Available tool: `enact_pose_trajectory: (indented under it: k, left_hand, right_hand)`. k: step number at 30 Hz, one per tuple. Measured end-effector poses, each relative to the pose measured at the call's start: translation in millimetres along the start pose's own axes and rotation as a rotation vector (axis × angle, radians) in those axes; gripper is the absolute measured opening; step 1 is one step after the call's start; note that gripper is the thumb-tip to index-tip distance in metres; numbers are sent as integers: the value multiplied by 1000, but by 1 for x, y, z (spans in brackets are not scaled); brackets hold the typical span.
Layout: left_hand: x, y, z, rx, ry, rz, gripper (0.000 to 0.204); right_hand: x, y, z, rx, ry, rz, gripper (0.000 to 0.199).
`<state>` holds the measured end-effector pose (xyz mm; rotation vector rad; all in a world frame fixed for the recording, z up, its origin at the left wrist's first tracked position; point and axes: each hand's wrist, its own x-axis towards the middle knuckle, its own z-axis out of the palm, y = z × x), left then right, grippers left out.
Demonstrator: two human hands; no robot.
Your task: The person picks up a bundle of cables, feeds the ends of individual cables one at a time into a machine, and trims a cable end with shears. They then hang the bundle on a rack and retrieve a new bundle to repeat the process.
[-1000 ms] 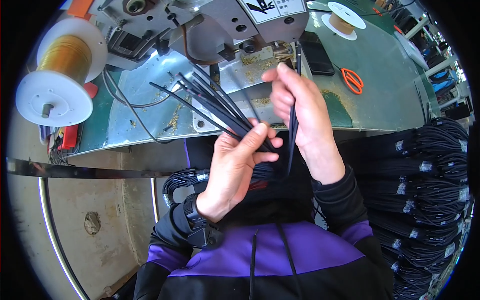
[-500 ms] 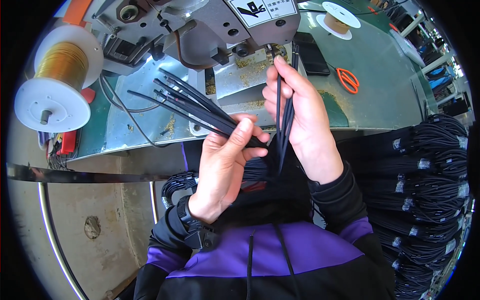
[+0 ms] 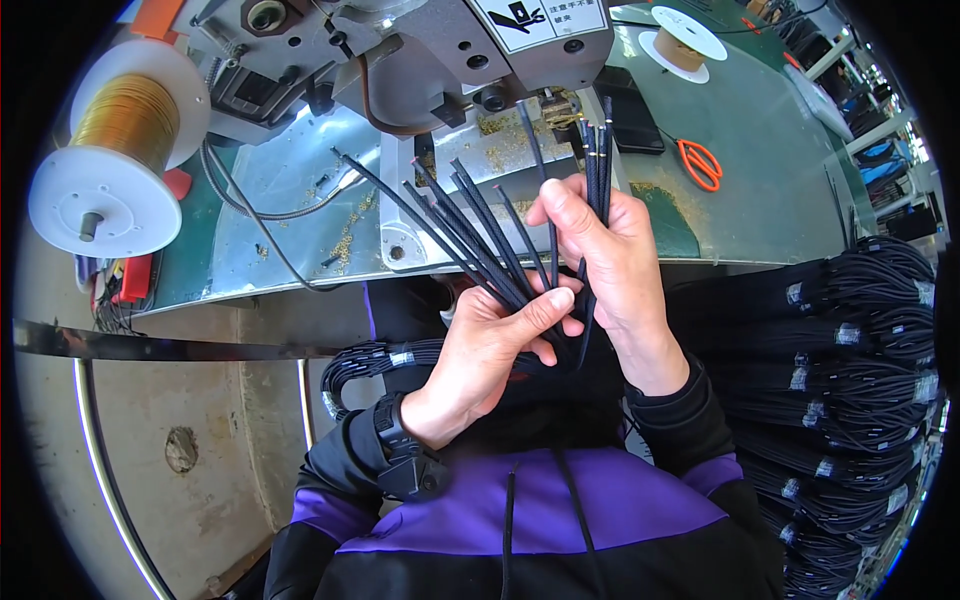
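My left hand (image 3: 500, 335) is closed around a fanned bunch of black braided cables (image 3: 485, 235), its thumb pressed across them; their ends point up and away. Close on its right, my right hand (image 3: 615, 245) grips a smaller upright group of black cables (image 3: 597, 160), some with a gold-coloured band near the tip. Between its thumb and forefinger runs a single cable (image 3: 533, 145), standing slightly apart from that group. Both hands are just in front of a grey press machine (image 3: 430, 75), below its working head. The cables' lower lengths are partly hidden behind my fingers.
A large spool of gold-coloured strip (image 3: 130, 120) stands at left. Orange-handled scissors (image 3: 699, 165), a dark flat device (image 3: 632, 120) and a smaller spool (image 3: 683, 50) are on the table's right side. Bundled black cables (image 3: 850, 335) hang at right; gold scraps (image 3: 345, 245) litter the tabletop.
My right hand has drawn down and back from the machine head with its cables. My left hand has moved right and slightly down, bringing its bunch beside the right hand.
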<state>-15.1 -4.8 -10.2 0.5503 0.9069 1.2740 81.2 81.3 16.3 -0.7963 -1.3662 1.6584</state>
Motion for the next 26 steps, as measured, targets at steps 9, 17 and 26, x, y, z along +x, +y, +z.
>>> enact_pose_trajectory:
  k: [9,17,26]
  left_hand:
    - [0,8,-4,-197,122,179,19]
    - [4,10,-8,-114,101,201,15]
    - [11,4,-2,-173,108,261,16]
  right_hand:
    - [12,-8,-3,333,17,167,26]
    - [15,-5,-5,187,-18,150,26]
    - [-6,4,-3,107,86,-15,30]
